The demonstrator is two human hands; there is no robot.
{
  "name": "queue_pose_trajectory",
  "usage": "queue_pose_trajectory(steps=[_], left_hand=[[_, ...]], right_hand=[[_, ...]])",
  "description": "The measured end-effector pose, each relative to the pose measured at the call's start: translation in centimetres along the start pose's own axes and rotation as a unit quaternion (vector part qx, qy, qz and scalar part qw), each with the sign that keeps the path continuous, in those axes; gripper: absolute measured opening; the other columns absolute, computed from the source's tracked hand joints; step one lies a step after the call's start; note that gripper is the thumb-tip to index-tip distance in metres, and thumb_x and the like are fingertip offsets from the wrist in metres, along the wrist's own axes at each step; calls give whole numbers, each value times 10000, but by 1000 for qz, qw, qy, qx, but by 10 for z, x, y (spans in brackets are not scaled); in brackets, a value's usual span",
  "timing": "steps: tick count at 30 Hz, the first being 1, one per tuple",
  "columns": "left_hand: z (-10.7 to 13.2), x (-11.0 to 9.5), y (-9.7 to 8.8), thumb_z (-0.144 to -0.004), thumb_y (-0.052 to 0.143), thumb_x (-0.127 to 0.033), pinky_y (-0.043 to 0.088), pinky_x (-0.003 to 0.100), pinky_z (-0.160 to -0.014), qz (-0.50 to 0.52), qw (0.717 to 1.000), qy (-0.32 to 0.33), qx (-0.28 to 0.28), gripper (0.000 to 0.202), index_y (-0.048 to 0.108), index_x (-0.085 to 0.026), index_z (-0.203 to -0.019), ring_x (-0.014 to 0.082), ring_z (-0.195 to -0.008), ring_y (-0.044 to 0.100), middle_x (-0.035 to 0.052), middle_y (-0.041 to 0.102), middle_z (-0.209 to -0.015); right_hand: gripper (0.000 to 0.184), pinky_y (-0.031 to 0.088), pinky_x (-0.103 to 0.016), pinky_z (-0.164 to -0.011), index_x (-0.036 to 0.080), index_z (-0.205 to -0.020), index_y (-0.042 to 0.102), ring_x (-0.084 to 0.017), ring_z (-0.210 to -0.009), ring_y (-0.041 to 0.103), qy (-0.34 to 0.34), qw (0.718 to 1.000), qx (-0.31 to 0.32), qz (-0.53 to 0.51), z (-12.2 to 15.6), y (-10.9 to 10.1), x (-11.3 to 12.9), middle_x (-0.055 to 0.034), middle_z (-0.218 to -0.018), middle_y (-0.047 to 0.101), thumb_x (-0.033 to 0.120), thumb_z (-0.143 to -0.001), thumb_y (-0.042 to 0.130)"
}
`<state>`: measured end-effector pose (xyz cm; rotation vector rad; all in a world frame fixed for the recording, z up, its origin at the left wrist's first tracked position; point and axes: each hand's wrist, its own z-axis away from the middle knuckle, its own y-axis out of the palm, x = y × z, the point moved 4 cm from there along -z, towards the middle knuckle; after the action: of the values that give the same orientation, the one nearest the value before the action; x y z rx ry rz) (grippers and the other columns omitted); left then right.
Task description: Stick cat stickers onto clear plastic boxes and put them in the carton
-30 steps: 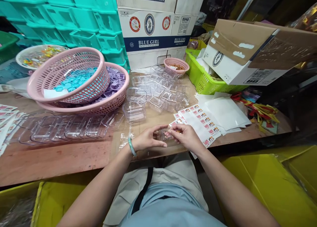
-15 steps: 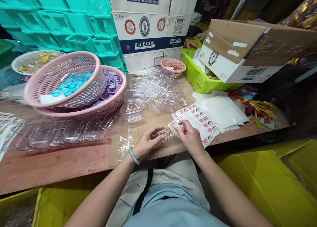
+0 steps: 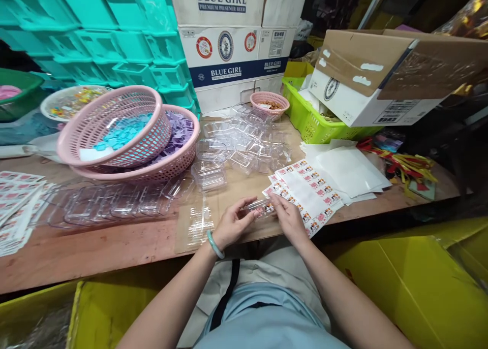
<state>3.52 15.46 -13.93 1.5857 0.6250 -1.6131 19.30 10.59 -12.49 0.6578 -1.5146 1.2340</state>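
Observation:
Between my two hands is a small clear plastic box (image 3: pixel 263 207) with a pink and orange printed sticker showing on it. My left hand (image 3: pixel 234 222), with a green bangle at the wrist, grips the box's left end between thumb and fingers. At the other end, the fingers of my right hand (image 3: pixel 286 217) are closed on the box. Just beyond and to the right lie sticker sheets (image 3: pixel 305 175) printed with pink lettering and cat-like figures. Several clear plastic boxes (image 3: pixel 244 140) are heaped on the table past my hands.
To the left, pink baskets (image 3: pixel 179 161) hold blue and purple pieces, behind a row of clear boxes (image 3: pixel 125 204). White backing sheets (image 3: pixel 343 166) lie right. A green crate (image 3: pixel 310 128), a carton (image 3: pixel 346 102) and stacked teal bins (image 3: pixel 95 49) stand behind. Yellow boxes (image 3: pixel 404 278) flank my legs.
My right hand has shifted from pinching at the sticker's end to lying along the box's right end. The box has tilted slightly. My view has turned a little left.

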Motion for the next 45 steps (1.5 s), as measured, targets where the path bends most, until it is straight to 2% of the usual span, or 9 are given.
queue_pose_trajectory(steps=[5,12,18,20,22,26,30,37,45], left_hand=[[28,-11,-13,-859,613,-328,465,404,-1035,-158,979,114,-54,423,567,-202,-1260,245,-1189,576,108,581,-1328],[81,-19,-108,-867,570,-179,359,512,-1116,-454,826,267,-201,483,478,-256,-1335,265,-1312,454,99,525,-1359],[84,-12,-115,-794,658,-161,241,607,-1140,-541,736,303,-270,545,503,-241,-1310,347,-1404,298,134,471,-1407],[77,-17,-86,-759,701,-175,267,581,-1133,-492,758,313,-292,531,548,-243,-1264,344,-1360,366,131,506,-1370],[55,-20,-47,-792,672,-214,395,490,-1068,-374,852,276,-243,421,591,-237,-1204,289,-1222,522,113,589,-1258],[-19,-9,38,-827,626,-386,501,363,-930,-20,997,40,-66,303,666,-168,-1034,223,-1020,639,107,685,-1079],[-81,2,74,-661,774,-381,521,288,-782,180,979,-45,-89,484,640,-148,-1063,154,-822,653,84,697,-957],[-106,10,63,-596,741,-381,430,202,-504,140,980,-45,-133,383,622,-125,-854,84,-510,521,-8,626,-652],[-107,-8,53,-774,597,-384,464,431,-960,-186,950,147,-204,544,547,-142,-1258,275,-1097,601,155,622,-1233]], right_hand=[[463,447,-411,-1008,216,-1187,632,-269,-1166,588,-49,999,18,15,2,15,6,-81,-1239,651,542,-873,530],[296,523,-366,-912,175,-1159,629,-225,-1009,658,-233,967,83,63,3,85,38,-100,-1098,705,310,-928,501],[372,438,-448,-1030,174,-1274,544,-246,-1153,563,-329,902,-55,274,-10,18,16,-122,-1208,646,277,-917,526],[558,420,-508,-1028,116,-1314,508,-322,-1236,497,-250,891,-147,349,-30,-22,-3,-187,-1305,573,402,-848,620],[644,433,-526,-990,68,-1302,514,-383,-1254,476,-186,872,-167,422,-52,-49,-18,-235,-1368,507,441,-798,659],[258,516,-385,-781,106,-991,663,-288,-938,668,-157,857,-144,469,-73,-59,-22,-182,-1077,686,219,-912,445],[281,515,-312,-724,144,-928,659,-218,-818,678,-182,859,-139,458,-46,-46,-6,-120,-905,714,177,-938,381],[372,422,-422,-1081,162,-1280,535,-235,-1236,527,-298,882,-105,349,9,-56,2,-111,-1279,614,266,-923,514],[413,312,-455,-1151,149,-1320,499,-243,-1379,360,-291,840,-219,402,20,-85,13,-109,-1391,527,247,-919,509]])
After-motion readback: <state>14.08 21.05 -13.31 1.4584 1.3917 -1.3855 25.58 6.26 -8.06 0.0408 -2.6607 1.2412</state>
